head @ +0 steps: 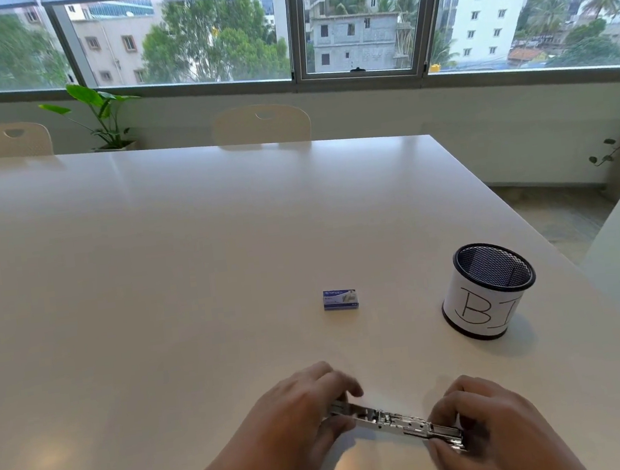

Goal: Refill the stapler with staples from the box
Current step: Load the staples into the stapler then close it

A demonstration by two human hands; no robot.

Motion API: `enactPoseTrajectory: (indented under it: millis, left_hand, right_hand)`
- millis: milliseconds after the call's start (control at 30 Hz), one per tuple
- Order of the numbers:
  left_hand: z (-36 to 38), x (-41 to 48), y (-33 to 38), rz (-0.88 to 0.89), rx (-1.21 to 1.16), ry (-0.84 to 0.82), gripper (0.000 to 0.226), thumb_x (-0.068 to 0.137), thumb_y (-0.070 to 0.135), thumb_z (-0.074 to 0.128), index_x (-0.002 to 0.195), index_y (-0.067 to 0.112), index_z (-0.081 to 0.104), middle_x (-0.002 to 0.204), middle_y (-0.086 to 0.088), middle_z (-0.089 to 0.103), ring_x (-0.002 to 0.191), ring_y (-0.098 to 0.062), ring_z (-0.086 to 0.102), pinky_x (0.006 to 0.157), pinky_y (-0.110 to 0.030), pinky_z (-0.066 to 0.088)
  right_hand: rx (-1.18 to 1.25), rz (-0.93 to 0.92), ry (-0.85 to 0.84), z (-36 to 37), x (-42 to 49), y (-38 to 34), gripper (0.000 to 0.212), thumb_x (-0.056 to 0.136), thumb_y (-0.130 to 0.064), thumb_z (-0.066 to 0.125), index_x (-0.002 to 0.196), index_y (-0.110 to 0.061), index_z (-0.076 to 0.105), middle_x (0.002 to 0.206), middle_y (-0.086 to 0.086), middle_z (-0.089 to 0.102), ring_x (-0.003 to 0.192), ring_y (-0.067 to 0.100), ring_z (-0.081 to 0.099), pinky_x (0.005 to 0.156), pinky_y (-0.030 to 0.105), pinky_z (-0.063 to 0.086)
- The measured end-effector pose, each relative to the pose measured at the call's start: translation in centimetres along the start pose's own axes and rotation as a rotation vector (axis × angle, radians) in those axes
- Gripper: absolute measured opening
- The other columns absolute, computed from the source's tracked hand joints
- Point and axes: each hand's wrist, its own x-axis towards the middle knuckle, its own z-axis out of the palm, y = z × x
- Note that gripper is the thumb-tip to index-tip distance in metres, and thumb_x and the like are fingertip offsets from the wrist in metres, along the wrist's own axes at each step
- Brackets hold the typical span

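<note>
A metal stapler [393,420] lies opened out flat just above the white table [150,272] near its front edge, its silver channel facing up. My left hand [301,413] grips its left end and my right hand [480,420] grips its right end. A small blue staple box [340,299] sits closed on the table farther away, a hand's length beyond the stapler and apart from both hands.
A black mesh pen cup [488,289] wrapped in white paper marked "BI" stands at the right, close to the table's right edge. Two cream chairs [261,124] and potted plants [101,115] are beyond the far edge, under the windows.
</note>
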Motion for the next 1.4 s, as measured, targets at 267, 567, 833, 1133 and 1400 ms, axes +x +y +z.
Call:
enactPoseTrajectory:
  millis: [267,567,833,1133,1400]
  left_hand:
    - [-0.3,0.1,0.2,0.035,-0.161,0.095,0.019,0.093,0.03,0.066,0.112,0.034,0.061,0.106,0.022,0.058,0.095,0.006,0.059,0.086,-0.017,0.049]
    - [-0.4,-0.2,0.4,0.011,-0.334,0.259,0.035,0.079,0.031,0.081,0.104,0.042,0.06,0.094,0.023,0.07,0.073,-0.009,0.067,0.065,-0.025,0.056]
    - [0.6,-0.1,1.7,-0.012,-0.557,0.302,0.04,0.071,0.024,0.09,0.099,0.037,0.065,0.091,0.014,0.076,0.081,-0.006,0.075,0.071,-0.019,0.059]
    - [1.5,0.1,3.1,-0.011,-0.68,0.308,0.07,0.068,0.029,0.09,0.125,0.049,0.053,0.079,0.012,0.071,0.064,-0.006,0.069,0.063,-0.013,0.05]
    - [1.7,0.1,2.7,-0.079,-0.892,0.287,0.079,0.064,0.019,0.094,0.129,0.044,0.057,0.071,0.008,0.063,0.067,-0.005,0.066,0.066,-0.017,0.052]
  right_hand:
    - [0.146,-0.019,0.043,-0.6,0.4,0.0,0.03,0.052,-0.017,0.085,0.059,-0.035,0.062,0.059,-0.014,0.06,0.043,0.001,0.048,0.045,0.005,0.035]
    - [0.441,-0.085,0.178,-1.4,1.2,-0.7,0.026,0.054,-0.002,0.079,0.064,-0.022,0.068,0.065,-0.001,0.061,0.049,0.016,0.053,0.046,0.016,0.045]
    - [0.55,-0.144,0.254,-0.6,1.5,-3.0,0.036,0.059,-0.011,0.081,0.086,-0.031,0.07,0.072,-0.002,0.069,0.055,0.018,0.062,0.059,0.019,0.055]
    - [0.428,-0.277,0.262,-0.2,1.9,-4.0,0.033,0.064,-0.017,0.086,0.094,-0.028,0.075,0.077,-0.01,0.075,0.068,0.01,0.068,0.057,0.017,0.052]
    - [0.127,-0.362,0.041,0.6,1.3,-3.0,0.076,0.077,-0.046,0.074,0.144,-0.03,0.042,0.123,-0.021,0.061,0.105,0.002,0.062,0.084,0.014,0.051]
